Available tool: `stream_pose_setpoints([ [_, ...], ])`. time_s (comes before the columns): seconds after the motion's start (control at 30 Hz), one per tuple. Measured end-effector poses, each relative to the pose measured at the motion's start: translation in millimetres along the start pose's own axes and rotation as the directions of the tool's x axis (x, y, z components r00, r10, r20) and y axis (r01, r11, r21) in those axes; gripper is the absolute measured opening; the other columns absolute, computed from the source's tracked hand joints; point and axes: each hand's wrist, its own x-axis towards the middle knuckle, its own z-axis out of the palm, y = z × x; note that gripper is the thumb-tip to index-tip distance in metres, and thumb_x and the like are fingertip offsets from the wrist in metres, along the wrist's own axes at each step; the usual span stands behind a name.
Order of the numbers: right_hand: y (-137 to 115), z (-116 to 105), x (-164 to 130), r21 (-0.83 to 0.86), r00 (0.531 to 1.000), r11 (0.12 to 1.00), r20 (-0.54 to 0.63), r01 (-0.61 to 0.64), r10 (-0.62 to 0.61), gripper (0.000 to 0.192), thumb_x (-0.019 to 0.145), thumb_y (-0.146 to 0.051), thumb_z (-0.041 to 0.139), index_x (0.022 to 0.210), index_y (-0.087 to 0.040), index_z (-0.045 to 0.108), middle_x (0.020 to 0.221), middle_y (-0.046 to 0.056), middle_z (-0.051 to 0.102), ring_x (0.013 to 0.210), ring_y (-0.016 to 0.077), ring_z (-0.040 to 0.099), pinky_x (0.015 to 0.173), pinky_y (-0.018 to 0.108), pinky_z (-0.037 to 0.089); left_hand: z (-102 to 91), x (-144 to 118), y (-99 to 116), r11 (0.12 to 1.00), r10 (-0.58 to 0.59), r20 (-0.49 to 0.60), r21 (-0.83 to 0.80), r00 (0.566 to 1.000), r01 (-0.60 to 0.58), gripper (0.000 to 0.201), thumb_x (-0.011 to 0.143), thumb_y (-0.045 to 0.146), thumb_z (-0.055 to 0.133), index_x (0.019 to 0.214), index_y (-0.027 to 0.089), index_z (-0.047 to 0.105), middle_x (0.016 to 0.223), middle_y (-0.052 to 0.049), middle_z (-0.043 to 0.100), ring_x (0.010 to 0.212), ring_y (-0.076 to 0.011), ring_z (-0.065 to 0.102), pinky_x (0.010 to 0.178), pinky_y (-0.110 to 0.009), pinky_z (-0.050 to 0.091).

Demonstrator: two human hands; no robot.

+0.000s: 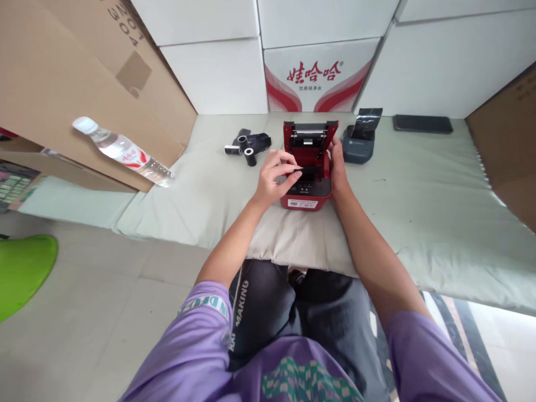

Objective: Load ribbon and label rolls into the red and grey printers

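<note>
A red and black label printer sits on the cloth-covered surface with its lid raised. Over its open compartment my left hand is closed in a pinch on a thin black strip, which reaches into the printer. My right hand grips the printer's right side, its fingers curled around the back and partly hidden. Left of the printer lie several small rolls and crumpled black film. A smaller dark printer stands to the right, a black strip sticking up from it.
A phone lies at the back right. A water bottle leans by a large cardboard box at left. White cartons form a wall behind, and another brown box borders the right. The surface's front edge is near my knees.
</note>
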Motion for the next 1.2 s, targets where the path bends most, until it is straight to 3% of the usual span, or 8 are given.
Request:
stream_pose_setpoints([
  [0.23, -3, 1, -11, 0.199, 0.987, 0.98, -0.16, 0.033, -0.001, 0.063, 0.088, -0.092, 0.049, 0.121, -0.04, 0.061, 0.139, 0.0, 0.068, 0.137, 0.0266, 0.064, 0.114, 0.048, 0.059, -3.1, -4, -9, 0.981, -0.008, 0.037, 0.192, 0.999, 0.0, 0.049, 0.1, 0.07, 0.057, 0.093, 0.029, 0.084, 0.133, -0.01, 0.07, 0.134, -0.0315, 0.054, 0.122, -0.06, 0.037],
  [0.47, -13, -4, -14, 0.386, 0.994, 0.922, -0.104, 0.023, 0.019, 0.043, 0.082, -0.069, 0.075, 0.093, -0.031, 0.058, 0.104, 0.0, 0.068, 0.107, 0.0244, 0.069, 0.107, 0.045, 0.058, -0.7, -8, -8, 0.991, -0.022, 0.013, 0.13, 1.0, 0.02, 0.057, 0.097, 0.079, 0.053, 0.09, 0.03, 0.083, 0.144, -0.009, 0.065, 0.143, -0.0335, 0.049, 0.124, -0.06, 0.035],
  [0.57, -9, -7, -14, 0.382, 0.996, 0.924, -0.084, -0.002, 0.037, 0.044, 0.076, -0.064, 0.079, 0.099, -0.032, 0.06, 0.098, -0.001, 0.066, 0.101, 0.0247, 0.068, 0.099, 0.044, 0.061, 0.2, -8, -10, 0.996, -0.069, -0.023, 0.061, 0.997, 0.07, 0.065, 0.096, 0.084, 0.047, 0.096, 0.03, 0.083, 0.144, -0.01, 0.064, 0.144, -0.0335, 0.051, 0.125, -0.058, 0.038],
  [0.67, -2, -11, -13, 0.342, 0.994, 0.937, -0.056, -0.066, 0.09, 0.062, 0.07, -0.068, 0.08, 0.118, -0.035, 0.059, 0.107, 0.0, 0.07, 0.106, 0.028, 0.069, 0.099, 0.047, 0.062, 8.5, -8, -25, 0.975, -0.206, -0.096, -0.104, 0.974, 0.196, 0.069, 0.099, 0.086, 0.037, 0.122, 0.034, 0.077, 0.147, -0.009, 0.061, 0.146, -0.03, 0.053, 0.128, -0.052, 0.038],
  [0.77, 0, -16, -12, 0.23, 0.99, 0.964, -0.018, -0.13, 0.138, 0.077, 0.07, -0.074, 0.074, 0.134, -0.037, 0.054, 0.119, 0.002, 0.071, 0.116, 0.0315, 0.069, 0.104, 0.051, 0.06, 23.6, -7, -47, 0.829, -0.451, 0.0, -0.372, 0.893, 0.419, 0.063, 0.097, 0.077, 0.054, 0.143, 0.035, 0.063, 0.157, -0.008, 0.058, 0.153, -0.0297, 0.052, 0.127, -0.048, 0.041],
  [0.93, -8, -25, -11, 0.109, 0.96, 0.954, 0.024, -0.28, 0.279, 0.082, 0.069, -0.066, 0.072, 0.143, -0.039, 0.052, 0.129, 0.002, 0.073, 0.123, 0.0345, 0.069, 0.114, 0.057, 0.057, 36.6, -5, -54, 0.371, -0.656, 0.312, -0.659, 0.687, 0.654, 0.061, 0.081, 0.039, 0.064, 0.14, 0.026, 0.063, 0.14, -0.007, 0.075, 0.136, -0.0276, 0.069, 0.113, -0.043, 0.055],
  [1.03, -12, -29, -12, 0.097, 0.947, 0.944, 0.086, -0.316, 0.308, 0.08, 0.065, -0.058, 0.075, 0.14, -0.038, 0.056, 0.132, 0.001, 0.075, 0.125, 0.036, 0.069, 0.117, 0.059, 0.057, 33.3, -4, -45, 0.265, -0.64, 0.403, -0.683, 0.654, 0.681, 0.061, 0.075, 0.035, 0.063, 0.136, 0.025, 0.066, 0.123, -0.005, 0.081, 0.12, -0.0262, 0.076, 0.1, -0.039, 0.061],
  [1.2, -14, -30, -14, 0.104, 0.945, 0.947, 0.16, -0.304, 0.285, 0.078, 0.066, -0.058, 0.072, 0.14, -0.037, 0.059, 0.132, 0.001, 0.078, 0.127, 0.0365, 0.07, 0.117, 0.059, 0.058, 31.7, -5, -40, 0.261, -0.638, 0.386, -0.705, 0.666, 0.66, 0.062, 0.073, 0.037, 0.065, 0.134, 0.025, 0.067, 0.123, -0.006, 0.081, 0.119, -0.0274, 0.077, 0.096, -0.039, 0.06],
])
